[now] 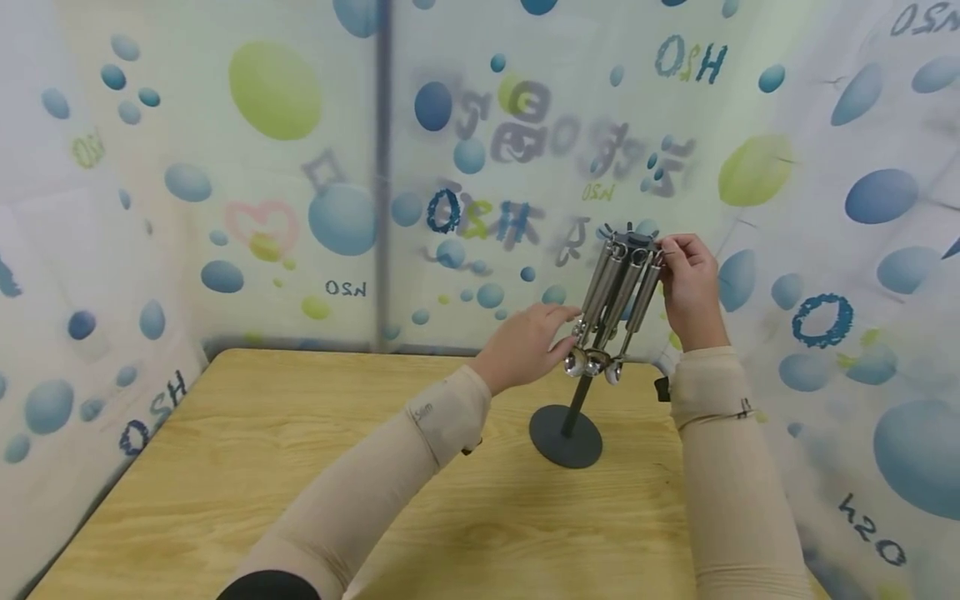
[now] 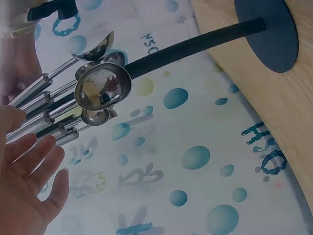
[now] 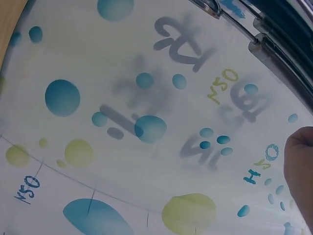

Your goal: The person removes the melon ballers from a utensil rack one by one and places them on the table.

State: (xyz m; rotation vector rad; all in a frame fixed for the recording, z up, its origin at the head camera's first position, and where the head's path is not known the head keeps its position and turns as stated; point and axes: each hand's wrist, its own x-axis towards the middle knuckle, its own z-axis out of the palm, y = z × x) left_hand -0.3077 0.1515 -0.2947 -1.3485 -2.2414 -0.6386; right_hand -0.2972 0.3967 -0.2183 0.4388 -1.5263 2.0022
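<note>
A dark utensil stand (image 1: 566, 437) with a round base and slim pole stands on the table. Several metal utensils with tubular handles hang around its top, rounded bowls (image 2: 103, 87) downward. My right hand (image 1: 693, 292) is at the top right of the stand, thumb and fingertips pinching the handle end of the outermost metal spoon (image 1: 643, 304). The right wrist view shows only part of that hand (image 3: 299, 171) at its edge. Lower down, my left hand (image 1: 525, 346) reaches in from the left, fingers extended beside the handles and bowls; in the left wrist view its fingers (image 2: 41, 164) are spread.
The wooden table (image 1: 337, 450) reaches from the stand to the left and front. Behind it and on both sides hangs a pale curtain (image 1: 300, 167) printed with blue and green spots, close behind the stand.
</note>
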